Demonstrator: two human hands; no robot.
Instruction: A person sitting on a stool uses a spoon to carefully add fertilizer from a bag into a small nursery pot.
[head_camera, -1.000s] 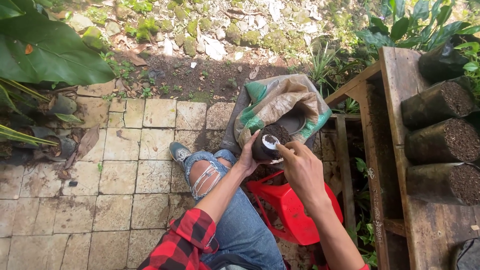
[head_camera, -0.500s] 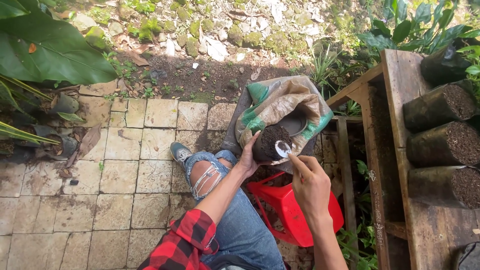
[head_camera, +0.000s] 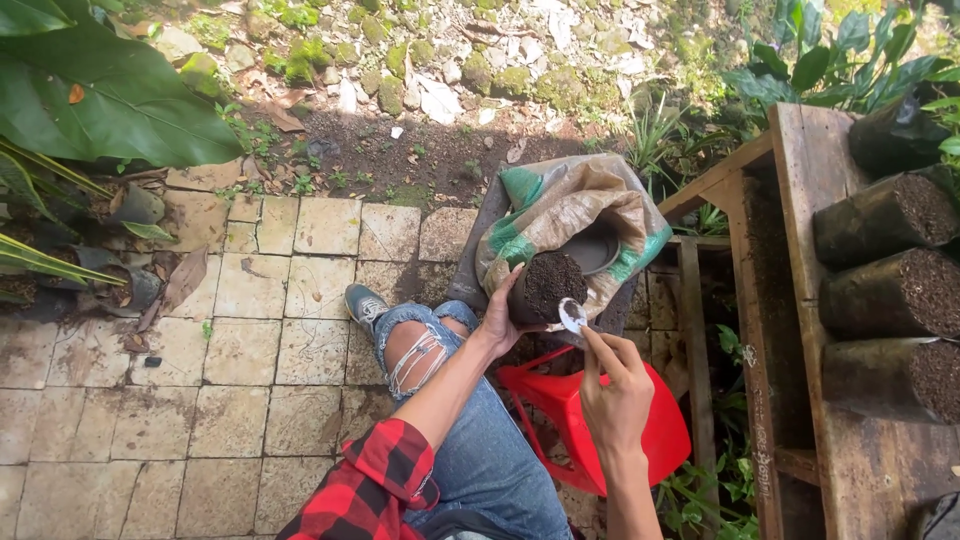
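- The left hand (head_camera: 500, 318) was wrapped around a dark soil-filled grow bag (head_camera: 545, 288), gripping it above the knee of torn jeans (head_camera: 420, 355).
- The right hand (head_camera: 612, 385) pinched a small white spoon (head_camera: 572, 315) at the bag's rim, fingers closed on its handle.
- An open sack (head_camera: 565, 215) slumped just behind the grow bag, a red plastic stool (head_camera: 590, 415) beneath the hands.
- Filled grow bags (head_camera: 885, 265) lay stacked on a wooden rack (head_camera: 800, 300) at right; pale paving tiles (head_camera: 250, 340) spread to the left.
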